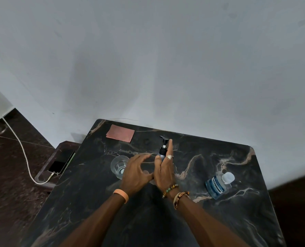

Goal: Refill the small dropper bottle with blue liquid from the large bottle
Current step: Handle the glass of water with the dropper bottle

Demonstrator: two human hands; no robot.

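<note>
A small dark bottle with a black pump top (162, 148) stands upright near the middle of the dark marble table (219, 157). My right hand (165, 171) reaches up beside it with fingers stretched out and a ring on one; whether it touches the bottle I cannot tell. My left hand (136, 172) hovers just left of the right hand, fingers curved and apart, holding nothing. The large bottle of blue liquid (218, 185) with a clear cap stands at the right, apart from both hands.
A clear drinking glass (118, 165) stands just left of my left hand. A pink card (120, 133) lies at the table's back left. A phone on a white cable (61, 162) rests on a low stand left of the table. A wall rises behind.
</note>
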